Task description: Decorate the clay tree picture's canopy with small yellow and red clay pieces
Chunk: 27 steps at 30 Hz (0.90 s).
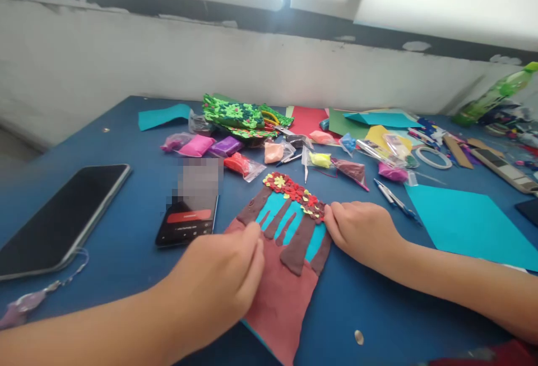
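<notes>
A clay picture (286,254) lies on the blue table (126,242): brown clay branches over a teal card, with red and yellow clay flowers (294,192) along its far end. My left hand (218,282) rests on its left edge, fingers curled and pressed together on the brown clay. My right hand (361,231) lies at the right edge, fingers curled, fingertips touching the flowers there. I cannot make out anything held in either hand.
Two phones (189,214) (63,214) lie to the left. Bags of coloured clay (197,144), a green clay piece (235,116), coloured paper sheets (471,220), a tape roll (432,157), pens (395,198) and a green bottle (491,97) crowd the far and right side.
</notes>
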Each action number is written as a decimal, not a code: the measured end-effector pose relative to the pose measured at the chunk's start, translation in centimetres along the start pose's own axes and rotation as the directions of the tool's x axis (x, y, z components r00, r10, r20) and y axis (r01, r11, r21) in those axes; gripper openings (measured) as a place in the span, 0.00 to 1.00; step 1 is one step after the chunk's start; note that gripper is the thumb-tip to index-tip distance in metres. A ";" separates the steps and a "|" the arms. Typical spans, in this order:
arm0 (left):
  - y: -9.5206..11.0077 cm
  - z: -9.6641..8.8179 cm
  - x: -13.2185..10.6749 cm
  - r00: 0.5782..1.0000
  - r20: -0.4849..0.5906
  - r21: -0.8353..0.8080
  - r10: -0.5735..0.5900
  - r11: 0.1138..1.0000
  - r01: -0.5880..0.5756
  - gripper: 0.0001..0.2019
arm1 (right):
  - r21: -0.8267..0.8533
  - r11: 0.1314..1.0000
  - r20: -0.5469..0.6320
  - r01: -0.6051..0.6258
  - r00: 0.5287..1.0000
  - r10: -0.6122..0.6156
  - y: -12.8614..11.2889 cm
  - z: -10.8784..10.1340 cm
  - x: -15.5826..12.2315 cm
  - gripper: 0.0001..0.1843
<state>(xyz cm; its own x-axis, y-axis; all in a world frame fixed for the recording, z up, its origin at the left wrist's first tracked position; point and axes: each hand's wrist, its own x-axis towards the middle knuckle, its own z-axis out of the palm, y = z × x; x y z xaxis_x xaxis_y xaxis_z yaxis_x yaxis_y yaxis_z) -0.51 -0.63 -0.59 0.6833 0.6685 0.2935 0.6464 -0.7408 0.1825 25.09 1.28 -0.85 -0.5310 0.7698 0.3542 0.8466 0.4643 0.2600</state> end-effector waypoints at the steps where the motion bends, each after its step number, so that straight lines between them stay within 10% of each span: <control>1: 0.3 0.1 -0.2 0.999 0.053 -0.107 0.008 0.994 -0.003 0.11 | 0.019 1.000 -0.005 -0.014 1.000 0.014 0.2 0.2 0.2 0.20; 6: 2.4 -1.4 -0.1 0.936 0.351 -0.547 -0.034 0.804 0.234 0.12 | 0.172 0.982 -0.020 -0.080 0.996 0.084 1.7 1.7 1.5 0.21; 11: 3.7 -1.5 1.4 0.722 0.671 -0.740 0.167 0.089 0.667 0.16 | 0.352 0.928 -0.068 -0.120 0.986 0.153 2.9 2.6 2.2 0.22; 16: 4.0 0.5 1.7 0.768 0.625 -0.740 0.139 -0.207 0.640 0.21 | 0.464 0.885 -0.193 -0.038 0.971 0.143 2.9 2.3 2.2 0.18; 20: 3.6 1.0 2.1 0.828 0.561 -0.809 -0.017 -0.223 0.544 0.21 | 0.525 0.819 -0.386 0.231 0.923 -0.013 0.9 0.8 1.1 0.15; 27: 2.7 0.7 2.0 0.907 0.414 -0.890 -0.071 0.178 0.420 0.16 | 0.659 0.634 -0.443 0.405 0.890 -0.109 -3.0 -0.9 -0.2 0.11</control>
<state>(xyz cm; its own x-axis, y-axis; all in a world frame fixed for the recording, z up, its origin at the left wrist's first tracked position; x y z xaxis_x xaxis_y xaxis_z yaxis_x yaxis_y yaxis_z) 2.82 -1.21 -0.14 0.7147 0.6862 -0.1355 0.1005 0.0909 0.9908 22.65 -0.63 -0.90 -0.5802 0.4405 0.6850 0.3449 0.8949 -0.2834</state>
